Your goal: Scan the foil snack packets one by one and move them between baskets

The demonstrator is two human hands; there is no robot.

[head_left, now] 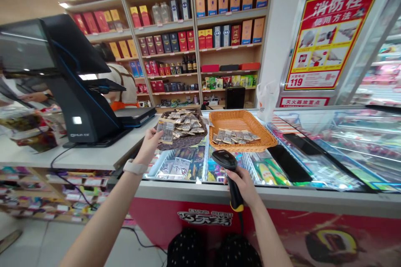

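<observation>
My left hand (152, 137) pinches a small clear packet (166, 130) by its edge, at the left rim of a dark woven basket (197, 139). That basket is heaped with similar packets (188, 122). My right hand (242, 183) is wrapped round the grip of a black and yellow barcode scanner (230, 171), whose head points away from me above the freezer's front edge. Just behind the scanner sits an orange woven basket (228, 120), with several packets (236, 136) lying in its front part. Both baskets rest on the freezer's glass top.
Two dark phones (290, 163) lie on the chest freezer (266, 196) to the right. A checkout screen (72, 46) stands on the left counter (94, 154). A white plastic bag (265, 100) is behind the baskets. Beyond the counter a person (120, 81) is partly hidden. The scanner's cable hangs down.
</observation>
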